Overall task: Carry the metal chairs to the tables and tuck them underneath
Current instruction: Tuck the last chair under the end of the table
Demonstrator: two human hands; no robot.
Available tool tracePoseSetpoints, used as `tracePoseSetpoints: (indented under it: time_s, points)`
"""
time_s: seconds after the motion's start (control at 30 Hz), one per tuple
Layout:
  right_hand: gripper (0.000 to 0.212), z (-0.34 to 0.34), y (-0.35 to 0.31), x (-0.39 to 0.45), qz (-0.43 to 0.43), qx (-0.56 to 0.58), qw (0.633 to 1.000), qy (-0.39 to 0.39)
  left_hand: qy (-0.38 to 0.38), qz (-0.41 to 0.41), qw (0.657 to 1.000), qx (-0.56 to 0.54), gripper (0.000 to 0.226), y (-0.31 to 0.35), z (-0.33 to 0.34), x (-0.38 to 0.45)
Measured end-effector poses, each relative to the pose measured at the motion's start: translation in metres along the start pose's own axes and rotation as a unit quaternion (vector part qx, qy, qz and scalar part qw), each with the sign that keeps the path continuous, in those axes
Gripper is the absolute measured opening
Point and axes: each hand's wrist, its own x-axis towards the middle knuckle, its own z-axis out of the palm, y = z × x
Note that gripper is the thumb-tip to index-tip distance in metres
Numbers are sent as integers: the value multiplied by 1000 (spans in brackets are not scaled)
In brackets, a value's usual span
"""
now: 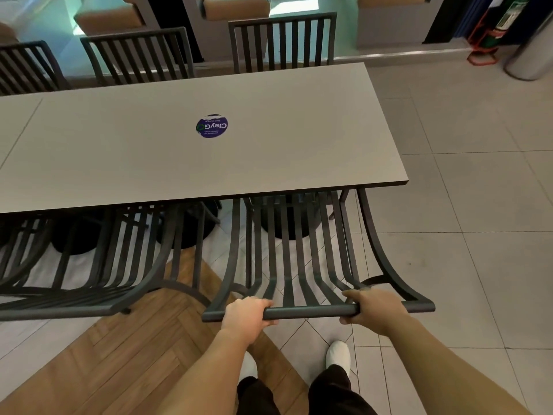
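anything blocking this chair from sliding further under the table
Nothing visible blocks it. The chair, gripped by the left hand and right hand, already has its seat under the table. A dark round base sits beneath, deeper in.

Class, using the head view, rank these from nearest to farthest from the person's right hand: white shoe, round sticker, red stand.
1. White shoe, just below the right hand.
2. Round sticker, on the tabletop, ahead and left.
3. Red stand, far right corner.

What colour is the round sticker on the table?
Purple sticker with white lettering, head view.
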Motion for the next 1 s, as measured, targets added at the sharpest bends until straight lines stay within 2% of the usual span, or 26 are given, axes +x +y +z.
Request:
tracePoseSetpoints:
  time_s: [0.1, 0.2, 0.33, 0.73, 1.0]
  points:
    - [56, 1, 10, -4, 18, -2, 1000, 20, 13, -15, 1000, -14, 63, 0, -2, 2]
    - [41, 3, 17, -4, 13, -11, 1000, 16, -14, 5, 1000, 2, 54, -1, -5, 4]
    - [32, 3, 17, 4, 2, -17, 1000, 8, -25, 18, 999, 26, 50, -2, -9, 6]
    - [37, -9, -2, 36, 21, -34, 999, 2, -46, -2, 999, 26, 53, -26, -31, 27]
    - [37, -7, -5, 40, 25, -68, 997, 6, -61, 15, 998, 32, 51, -32, -36, 32]
